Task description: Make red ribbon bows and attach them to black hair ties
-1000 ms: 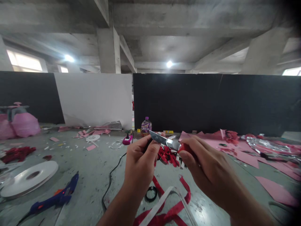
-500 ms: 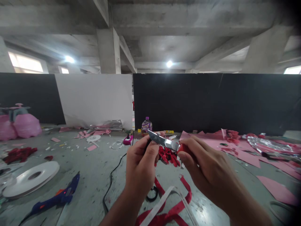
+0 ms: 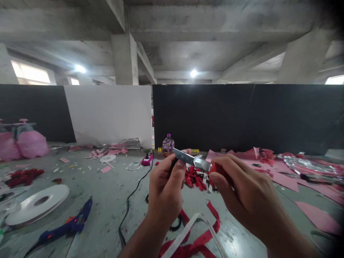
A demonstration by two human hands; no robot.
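Grey-green worktable (image 3: 104, 200) before black and white panels, under concrete beams; knife (image 3: 185, 157) at centre, its blade pointing toward ten o'clock. Right hand (image 3: 244, 186) curls firmly around the red handle; left hand (image 3: 168, 182) pinches near the blade tip, its exact contact hidden. Glue gun (image 3: 67, 225) and white spool (image 3: 39, 206) lie at eight o'clock, pink sheets (image 3: 285, 179) at three, bare tabletop between glue gun and black cord (image 3: 129, 200).
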